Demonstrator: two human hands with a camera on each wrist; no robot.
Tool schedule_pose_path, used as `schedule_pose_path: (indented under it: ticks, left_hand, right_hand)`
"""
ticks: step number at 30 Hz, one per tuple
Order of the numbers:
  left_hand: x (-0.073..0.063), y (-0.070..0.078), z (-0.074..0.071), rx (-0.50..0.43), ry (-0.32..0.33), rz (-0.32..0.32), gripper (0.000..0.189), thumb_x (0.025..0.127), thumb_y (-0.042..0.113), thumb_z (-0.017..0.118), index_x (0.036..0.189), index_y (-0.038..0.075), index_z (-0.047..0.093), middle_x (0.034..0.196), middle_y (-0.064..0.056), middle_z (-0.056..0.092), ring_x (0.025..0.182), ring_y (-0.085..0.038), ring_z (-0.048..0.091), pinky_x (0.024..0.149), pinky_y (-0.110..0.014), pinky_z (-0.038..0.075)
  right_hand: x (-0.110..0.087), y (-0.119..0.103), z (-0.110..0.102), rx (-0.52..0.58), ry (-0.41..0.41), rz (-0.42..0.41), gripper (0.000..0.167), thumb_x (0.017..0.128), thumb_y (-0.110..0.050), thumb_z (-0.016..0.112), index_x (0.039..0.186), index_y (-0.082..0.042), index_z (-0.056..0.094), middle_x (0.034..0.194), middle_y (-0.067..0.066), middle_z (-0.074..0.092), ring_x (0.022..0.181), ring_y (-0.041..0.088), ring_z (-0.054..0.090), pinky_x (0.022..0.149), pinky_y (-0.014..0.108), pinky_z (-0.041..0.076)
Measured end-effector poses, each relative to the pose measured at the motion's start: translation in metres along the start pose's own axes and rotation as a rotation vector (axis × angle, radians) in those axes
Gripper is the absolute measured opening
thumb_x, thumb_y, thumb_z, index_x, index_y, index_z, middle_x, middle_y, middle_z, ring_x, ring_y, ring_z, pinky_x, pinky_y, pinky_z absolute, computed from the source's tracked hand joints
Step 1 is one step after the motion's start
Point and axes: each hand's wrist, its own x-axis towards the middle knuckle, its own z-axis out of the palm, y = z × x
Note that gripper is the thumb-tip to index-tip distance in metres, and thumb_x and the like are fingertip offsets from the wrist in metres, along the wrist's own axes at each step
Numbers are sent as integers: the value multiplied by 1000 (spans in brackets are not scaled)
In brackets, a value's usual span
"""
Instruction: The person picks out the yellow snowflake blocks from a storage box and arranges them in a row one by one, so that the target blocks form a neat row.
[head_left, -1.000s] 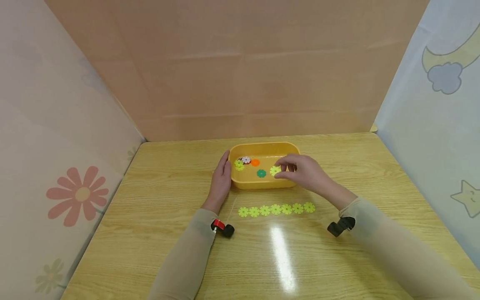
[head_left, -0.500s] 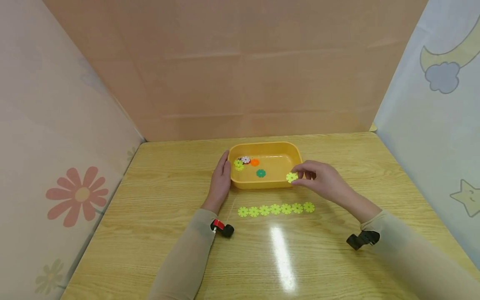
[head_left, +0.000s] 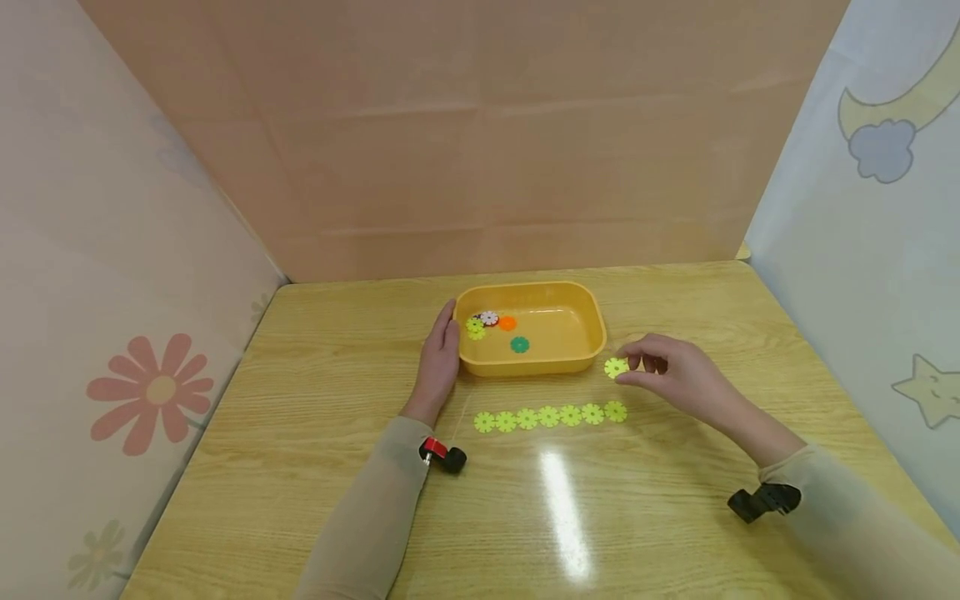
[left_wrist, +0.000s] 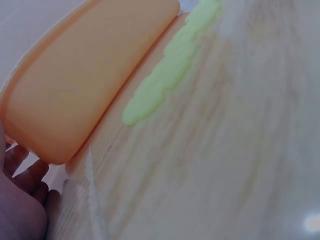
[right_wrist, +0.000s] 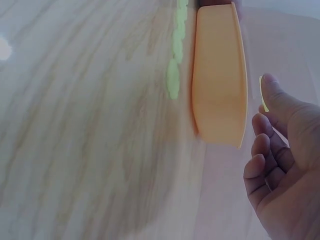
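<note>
My right hand (head_left: 675, 373) pinches a yellow-green flower-shaped plastic disc (head_left: 616, 367) between thumb and fingertips, just off the right front corner of a yellow plastic box (head_left: 528, 367). In the right wrist view the pinched disc (right_wrist: 264, 94) shows edge-on, above the table. My left hand (head_left: 438, 362) rests along the outside of the box's left wall, its fingers extended against it. On the table in front of the box lies a row of several yellow-green flower discs (head_left: 549, 416), edge to edge. In the left wrist view the box (left_wrist: 85, 75) hides some of my left fingertips.
Inside the box are a green disc (head_left: 520, 344), an orange disc (head_left: 507, 323), a white disc (head_left: 489, 318) and yellow-green discs (head_left: 476, 330) bunched at the left end. The wooden table (head_left: 315, 400) meets patterned side walls and a plain back wall.
My right hand has lifted the yellow-green disc out of the box and carried it right and toward me, past the box's rim. The left hand and the row have stayed put.
</note>
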Motion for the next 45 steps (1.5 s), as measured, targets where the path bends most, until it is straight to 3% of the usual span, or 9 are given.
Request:
schedule_pose_path:
  ticks: [13,22,32,45]
  left_hand:
    - [0,1,0,16,8,7,59,121,49,32,177,30,30,179,8,32,166,-18,26,135,-45,23]
    - [0,4,-1,6,13,6,57,122,43,34,177,27,31,179,7,33,166,-19,26,135,-46,23]
    - [-1,4,0,5,10,-12,57,121,47,33,176,34,31,178,9,33,165,-16,26,135,-44,23]
    - [1,2,0,-13,10,13,59,121,44,34,177,23,31,179,8,32,166,-17,25,135,-45,22]
  right_hand:
    - [-23,21,-2,-17,-21,10,23,90,-13,93,110,-18,83,88,-13,63,76,7,53,64,24,46]
    - [-32,34,0,-1,-88,63,23,91,-20,93,111,-19,82,90,-13,65,79,7,56,66,25,49]
    - [-38,45,3,-7,-159,99,26,91,-26,94,113,-18,81,99,-12,70,85,4,62,73,26,55]
    - [-37,45,5,-22,-179,104,30,88,-27,97,113,-18,82,99,-11,69,86,6,60,74,26,54]
